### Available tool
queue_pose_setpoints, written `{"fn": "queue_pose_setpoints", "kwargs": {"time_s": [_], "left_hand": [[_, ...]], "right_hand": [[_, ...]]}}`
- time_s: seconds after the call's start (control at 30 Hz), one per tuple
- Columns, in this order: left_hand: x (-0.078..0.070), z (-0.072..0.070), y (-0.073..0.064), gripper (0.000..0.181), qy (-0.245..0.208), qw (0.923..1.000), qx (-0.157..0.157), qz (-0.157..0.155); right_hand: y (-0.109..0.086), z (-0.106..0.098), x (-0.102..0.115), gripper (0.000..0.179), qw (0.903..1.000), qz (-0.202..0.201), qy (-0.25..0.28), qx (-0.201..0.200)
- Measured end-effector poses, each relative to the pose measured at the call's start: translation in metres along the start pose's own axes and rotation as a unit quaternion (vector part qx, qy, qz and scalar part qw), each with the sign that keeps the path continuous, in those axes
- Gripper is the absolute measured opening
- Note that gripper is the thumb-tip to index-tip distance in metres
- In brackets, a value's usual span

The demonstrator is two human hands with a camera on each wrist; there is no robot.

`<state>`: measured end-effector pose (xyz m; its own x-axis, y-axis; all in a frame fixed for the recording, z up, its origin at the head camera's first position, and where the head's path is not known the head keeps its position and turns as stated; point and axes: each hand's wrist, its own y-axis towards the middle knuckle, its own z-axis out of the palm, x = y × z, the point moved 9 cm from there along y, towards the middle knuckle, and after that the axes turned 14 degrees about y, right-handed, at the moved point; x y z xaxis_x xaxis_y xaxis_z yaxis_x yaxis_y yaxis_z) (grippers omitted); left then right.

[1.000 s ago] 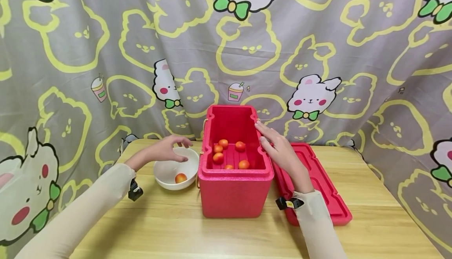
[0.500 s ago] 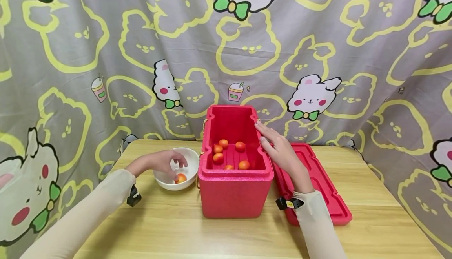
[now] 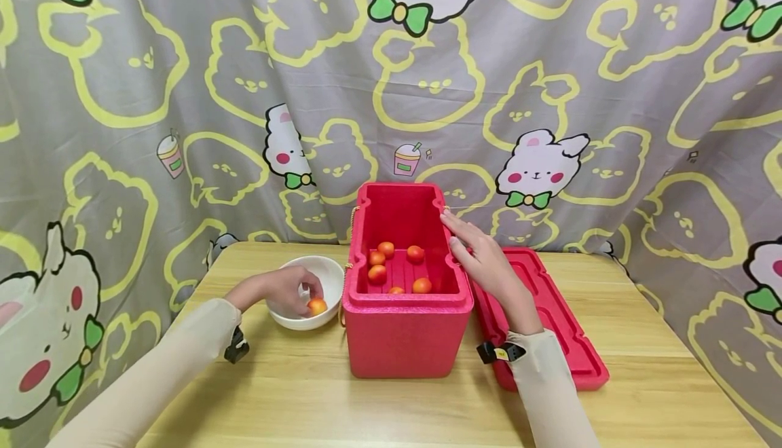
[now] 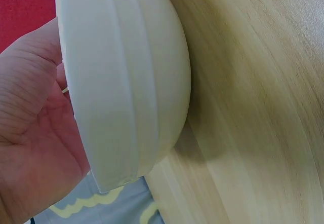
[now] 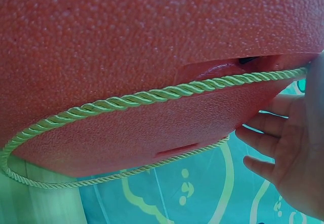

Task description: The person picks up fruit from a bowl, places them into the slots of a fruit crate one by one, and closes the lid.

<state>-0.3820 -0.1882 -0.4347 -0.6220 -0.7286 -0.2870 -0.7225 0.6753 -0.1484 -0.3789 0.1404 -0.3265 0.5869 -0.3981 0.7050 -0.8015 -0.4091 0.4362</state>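
Note:
My left hand (image 3: 292, 290) reaches into a white bowl (image 3: 328, 278), its thumb and fingers curled about a small red-orange fruit (image 3: 317, 307). In the left wrist view the bowl's outer wall (image 4: 116, 82) hides the fingertips and the fruit. Right of the bowl stands a red foam box (image 3: 406, 343) without its lid. Several similar fruits (image 3: 377, 274) lie on its floor. My right hand (image 3: 485, 258) rests on the box's right rim with its fingers extended; the right wrist view shows that hand (image 5: 288, 148) beside the box wall.
The red lid (image 3: 568, 332) lies on the wooden table (image 3: 275, 394) right of the box, partly under my right forearm. A twisted gold rope (image 5: 152, 96) loops along the box's side. Behind the table hangs a patterned grey curtain (image 3: 342, 81).
My left hand has come down from above the bowl into it and closed its fingers about the fruit, which has shifted slightly right. My right hand has stayed on the rim.

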Motion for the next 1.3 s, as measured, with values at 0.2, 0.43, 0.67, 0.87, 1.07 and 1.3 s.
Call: {"fn": "queue_pose_setpoints", "kwargs": {"time_s": [0.2,0.43,0.67,0.87,1.07,1.3], "left_hand": [[0.003,-0.005,0.001,0.024,-0.02,0.9995,-0.022,-0.007],[0.004,-0.029,-0.002,0.028,-0.015,0.9977,-0.061,-0.023],[-0.001,-0.073,-0.009,0.034,-0.009,0.9896,-0.138,-0.041],[-0.02,-0.119,-0.018,0.037,0.0,0.9747,-0.218,-0.049],[-0.044,-0.16,-0.021,0.039,0.013,0.9595,-0.279,-0.038],[-0.08,-0.19,-0.016,0.041,0.016,0.948,-0.318,-0.008]], "right_hand": [[0.0,0.0,-0.001,0.059,1.0,0.0,-0.003,0.0],[0.0,0.0,0.0,0.059,1.0,0.001,-0.002,0.0],[0.0,0.0,-0.002,0.059,1.0,0.001,-0.001,-0.001],[0.0,0.0,-0.001,0.059,1.0,0.003,0.001,-0.003],[0.0,0.0,-0.002,0.059,1.0,0.005,-0.002,-0.004],[-0.001,0.0,-0.002,0.059,1.0,0.007,-0.001,-0.004]]}}
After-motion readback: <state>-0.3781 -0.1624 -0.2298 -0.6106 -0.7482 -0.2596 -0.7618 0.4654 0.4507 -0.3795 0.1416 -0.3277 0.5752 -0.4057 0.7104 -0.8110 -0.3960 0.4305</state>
